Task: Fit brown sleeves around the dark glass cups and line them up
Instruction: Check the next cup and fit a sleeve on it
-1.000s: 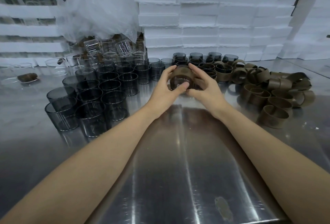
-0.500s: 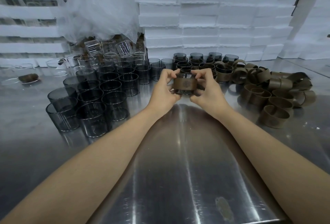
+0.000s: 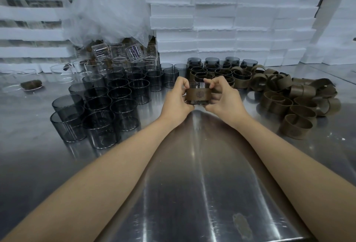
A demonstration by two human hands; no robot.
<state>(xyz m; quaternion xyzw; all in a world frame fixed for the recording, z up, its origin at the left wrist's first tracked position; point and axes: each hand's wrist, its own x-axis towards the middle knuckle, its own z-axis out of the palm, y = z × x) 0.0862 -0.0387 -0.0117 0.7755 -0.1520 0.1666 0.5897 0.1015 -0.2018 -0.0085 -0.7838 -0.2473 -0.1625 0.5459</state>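
Tilted 1 s ago, dark round glass cup [image 3: 198, 103] now upright, brown card sleeve [image 3: 198, 94] seated; left grip [image 3: 176, 97] & right grip [image 3: 223, 99] pinch it; I'd line up next.

light: soft, from above | glare: shiny streaks on metal table [image 3: 202, 184] at 6 o'clock | edges: bent (wide lens) | dim: table side at 8 o'clock

White foam slabs [image 3: 231, 20] stand stacked at the back of the steel table [image 3: 192, 184], beside crumpled clear plastic sheeting [image 3: 107, 10].
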